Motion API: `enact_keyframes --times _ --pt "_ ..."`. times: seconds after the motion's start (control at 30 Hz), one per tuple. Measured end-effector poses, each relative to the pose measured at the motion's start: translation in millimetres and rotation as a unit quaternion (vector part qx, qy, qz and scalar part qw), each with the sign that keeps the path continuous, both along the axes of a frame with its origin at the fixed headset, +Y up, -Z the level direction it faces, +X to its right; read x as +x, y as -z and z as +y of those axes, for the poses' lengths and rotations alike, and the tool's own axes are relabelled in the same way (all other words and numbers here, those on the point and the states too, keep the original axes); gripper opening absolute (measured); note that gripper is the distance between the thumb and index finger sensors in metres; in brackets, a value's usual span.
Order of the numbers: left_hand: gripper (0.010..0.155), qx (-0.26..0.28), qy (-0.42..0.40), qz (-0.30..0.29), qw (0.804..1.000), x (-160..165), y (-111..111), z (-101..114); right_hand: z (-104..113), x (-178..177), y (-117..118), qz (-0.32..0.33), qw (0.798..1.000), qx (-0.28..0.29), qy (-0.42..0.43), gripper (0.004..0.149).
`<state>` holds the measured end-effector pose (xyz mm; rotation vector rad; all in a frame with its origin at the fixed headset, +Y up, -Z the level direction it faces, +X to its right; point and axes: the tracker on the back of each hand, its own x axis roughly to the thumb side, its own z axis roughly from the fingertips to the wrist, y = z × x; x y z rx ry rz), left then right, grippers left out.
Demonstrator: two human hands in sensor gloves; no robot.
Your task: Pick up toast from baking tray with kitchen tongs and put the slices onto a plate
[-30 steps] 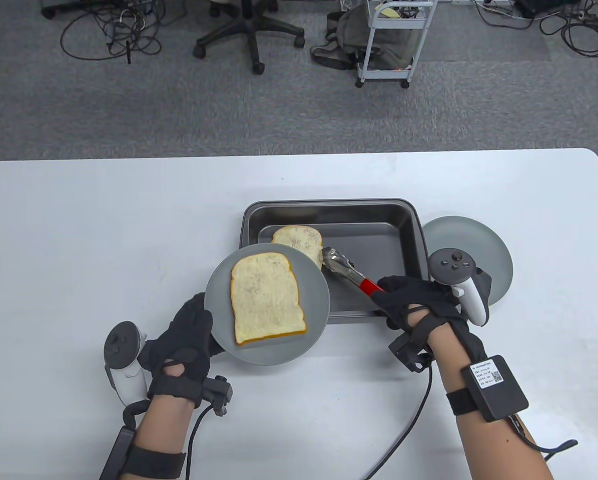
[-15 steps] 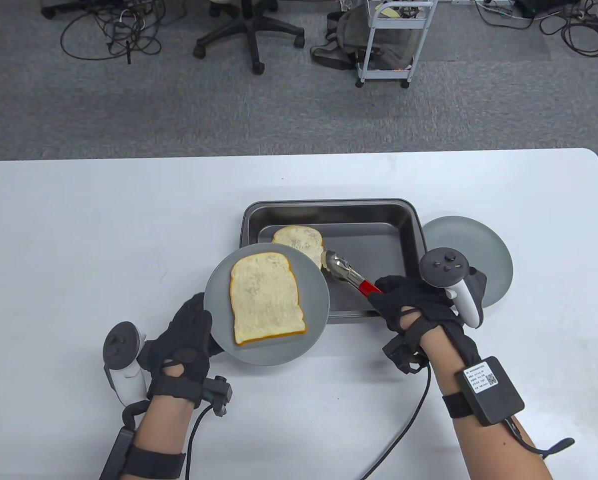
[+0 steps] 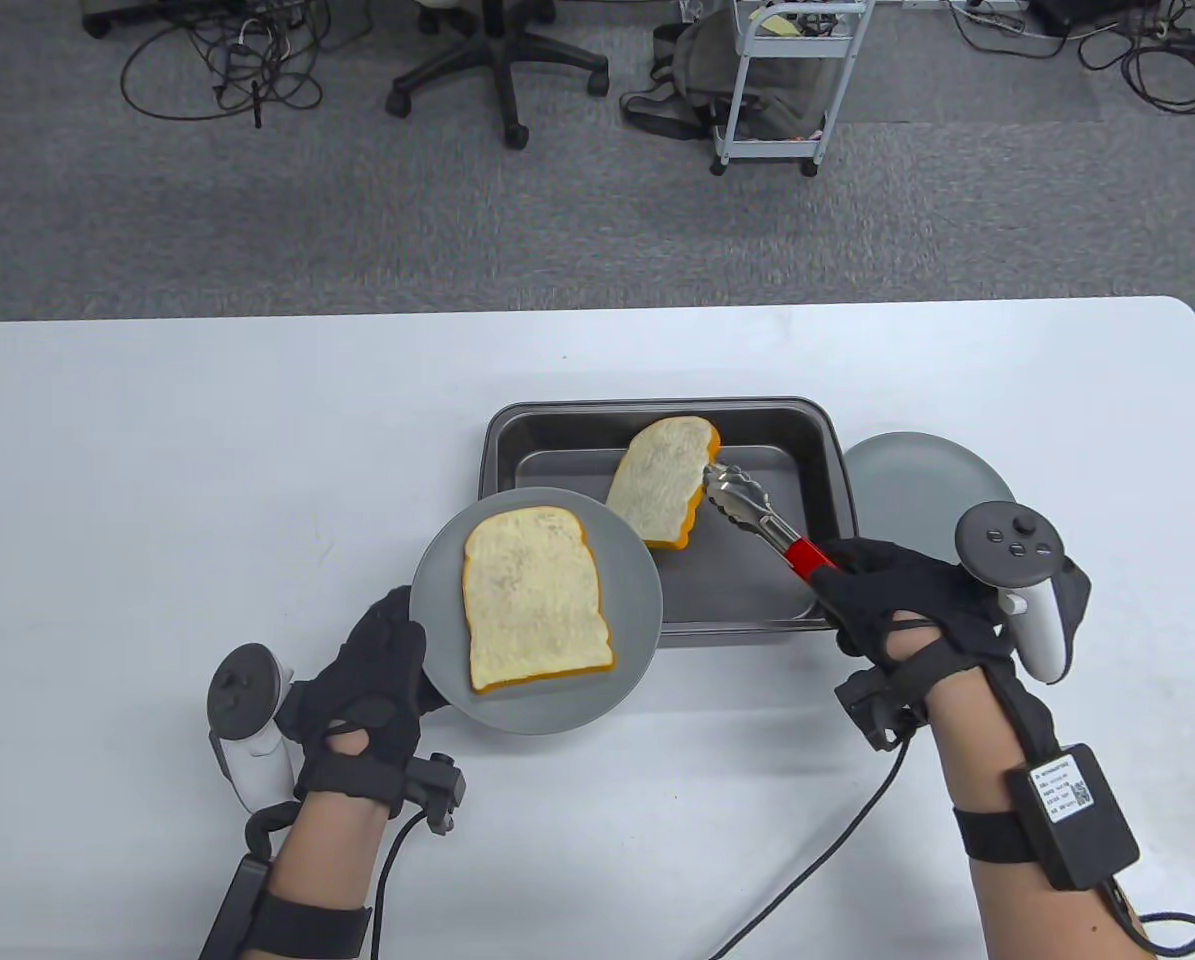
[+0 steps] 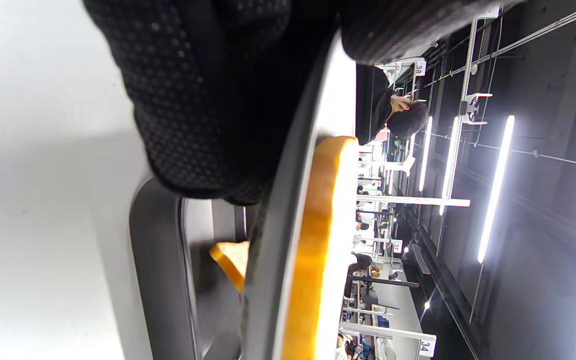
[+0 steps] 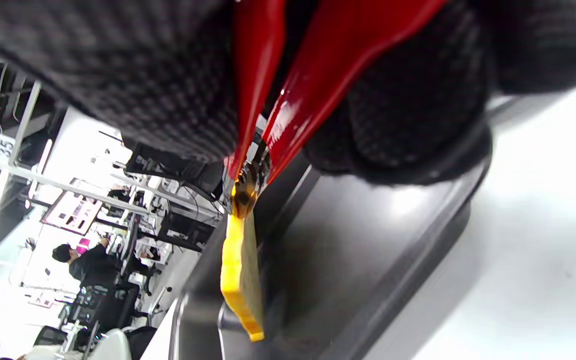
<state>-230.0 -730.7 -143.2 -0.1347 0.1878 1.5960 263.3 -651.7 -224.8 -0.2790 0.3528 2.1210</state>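
Our right hand (image 3: 897,610) grips the red handles of the tongs (image 3: 757,515), squeezed together, so the metal tips clamp the right edge of a toast slice (image 3: 662,485). That slice hangs tilted over the baking tray (image 3: 817,440), its lower corner close to the tray floor; we cannot tell whether it touches. Left of the clamped slice, our left hand (image 3: 377,680) pinches the near-left rim of a grey plate (image 3: 637,600), thumb on top and fingers beneath. This plate overlaps the tray's near-left corner, and a second toast slice (image 3: 532,595) lies flat on it. The plate's far-right rim sits just beside the hanging slice, leaving little room there, while the tray floor beneath and right of the tongs lies bare. Right of the grip, another grey plate (image 3: 917,480) rests on the table (image 3: 157,480), touching the tray's right wall and partly covered by our right hand and its tracker.

Readable writing is scarce: the box strapped to our right forearm bears a white label with a QR code, its print too small to read. In the left wrist view, signs numbered 38 and 34 show in the background, and the right wrist view shows one numbered 35.

The tongs' handle ends are hidden inside our glove.
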Motion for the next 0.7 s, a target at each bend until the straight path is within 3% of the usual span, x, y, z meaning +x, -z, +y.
enact_keyframes --times 0.3,0.7 --pt "0.057 -0.002 0.001 0.001 1.000 1 0 -1 33 16 -10 -0.014 0.998 0.044 0.044 0.061" --pt "0.057 -0.011 0.007 0.000 1.000 3 0 -3 59 18 -31 0.007 0.993 0.084 0.085 0.061"
